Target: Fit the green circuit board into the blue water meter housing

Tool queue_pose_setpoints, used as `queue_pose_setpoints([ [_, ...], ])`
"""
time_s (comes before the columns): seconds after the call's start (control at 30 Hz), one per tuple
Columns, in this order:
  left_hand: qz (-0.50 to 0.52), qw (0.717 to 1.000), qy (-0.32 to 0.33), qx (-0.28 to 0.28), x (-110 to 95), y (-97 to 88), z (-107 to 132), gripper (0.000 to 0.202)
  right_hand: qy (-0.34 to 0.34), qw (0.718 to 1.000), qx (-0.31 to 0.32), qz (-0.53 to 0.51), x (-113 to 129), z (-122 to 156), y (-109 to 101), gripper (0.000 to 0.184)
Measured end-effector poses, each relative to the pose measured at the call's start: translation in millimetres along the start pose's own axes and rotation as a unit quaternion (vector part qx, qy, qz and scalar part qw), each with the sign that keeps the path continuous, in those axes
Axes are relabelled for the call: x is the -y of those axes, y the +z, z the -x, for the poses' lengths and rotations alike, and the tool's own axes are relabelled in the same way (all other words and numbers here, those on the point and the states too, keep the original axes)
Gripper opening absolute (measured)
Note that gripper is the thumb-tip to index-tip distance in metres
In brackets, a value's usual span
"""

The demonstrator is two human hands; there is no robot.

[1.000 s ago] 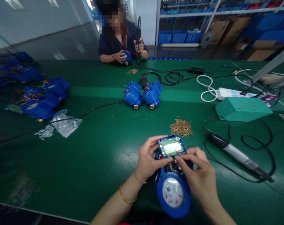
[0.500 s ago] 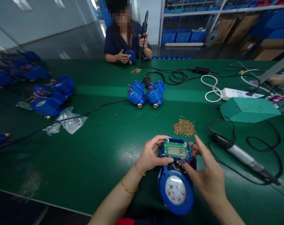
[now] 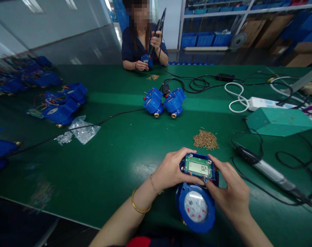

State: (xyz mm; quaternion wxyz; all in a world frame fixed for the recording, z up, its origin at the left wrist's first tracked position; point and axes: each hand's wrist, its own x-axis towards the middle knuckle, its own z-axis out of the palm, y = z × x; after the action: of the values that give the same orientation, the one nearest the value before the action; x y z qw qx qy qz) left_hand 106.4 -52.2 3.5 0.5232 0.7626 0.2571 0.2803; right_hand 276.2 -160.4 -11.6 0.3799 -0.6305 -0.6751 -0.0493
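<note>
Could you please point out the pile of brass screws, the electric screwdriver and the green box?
pile of brass screws (image 3: 206,140): head view, middle of heap.
electric screwdriver (image 3: 271,175): head view, silver barrel.
green box (image 3: 279,120): head view, top face.

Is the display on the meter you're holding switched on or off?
On. The LCD display shows dark digits, reading about "02", atop the blue water meter held by left hand and right hand.

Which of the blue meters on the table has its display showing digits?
The blue meter held between both hands; its green display board reads digits.
</note>
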Motion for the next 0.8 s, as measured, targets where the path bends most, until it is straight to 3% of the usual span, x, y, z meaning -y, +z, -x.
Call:
queue_pose_setpoints([
  [0.2,0.013,0.998,0.021,-0.056,5,9.2,2,0.065,0.005,1.000,0.004,-0.008,-1,2,-1,0.041],
  [0.43,0.015,0.996,0.037,-0.082,10,13.2,2,0.062,0.010,1.000,0.004,-0.006,1,3,1,0.048],
  [0.67,-0.012,0.990,0.074,-0.117,6,13.4,5,0.061,-0.032,0.998,0.053,-0.017,5,2,-31,0.055],
  [0.8,-0.051,0.981,0.131,-0.135,6,11.4,6,0.061,-0.022,0.999,0.005,-0.037,10,10,-45,0.060],
])
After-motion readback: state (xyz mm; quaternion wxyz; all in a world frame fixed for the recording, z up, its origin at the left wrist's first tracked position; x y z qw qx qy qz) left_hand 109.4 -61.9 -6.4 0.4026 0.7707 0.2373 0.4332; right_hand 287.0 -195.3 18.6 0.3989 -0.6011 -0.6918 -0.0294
